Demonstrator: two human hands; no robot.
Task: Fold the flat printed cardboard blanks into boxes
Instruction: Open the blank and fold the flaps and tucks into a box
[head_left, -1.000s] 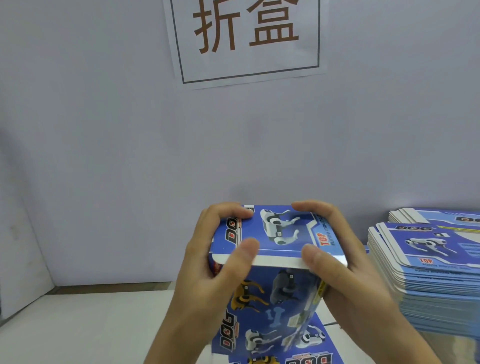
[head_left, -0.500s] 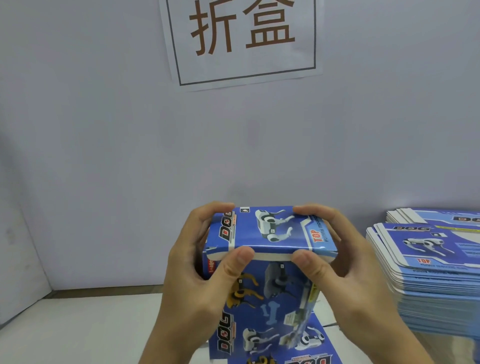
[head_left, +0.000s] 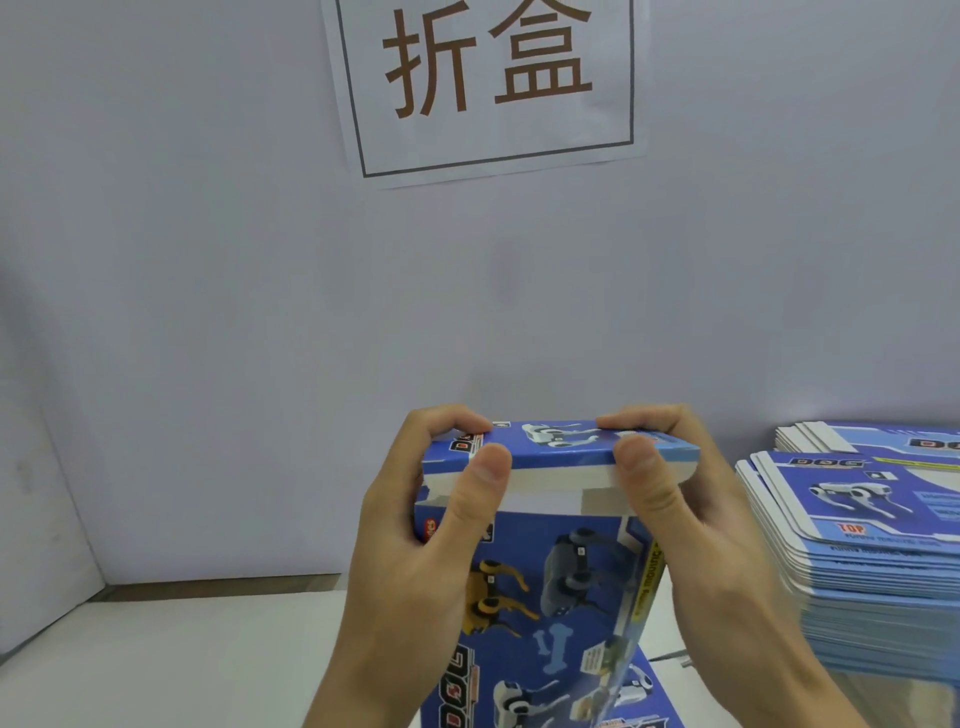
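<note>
Left hand (head_left: 415, 551) and right hand (head_left: 691, 525) both clamped on box (head_left: 550, 566), lower centre of frame: thumbs on front edge of top flap (head_left: 556, 449), fingers curled over its far edge. Flap nearly level; white tuck strip showing beneath. Box interior not visible. Stack of flat blanks (head_left: 857, 551) at right edge, on white surface (head_left: 182, 660). Paper sign (head_left: 488, 83) on wall, top centre.

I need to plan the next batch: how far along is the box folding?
Done: the box in hand is already erected into shape. In hand: left hand and right hand pinch its top flap, whose white tuck edge is not yet tucked in. Left: a tall stack of flat blanks on the right.
</note>
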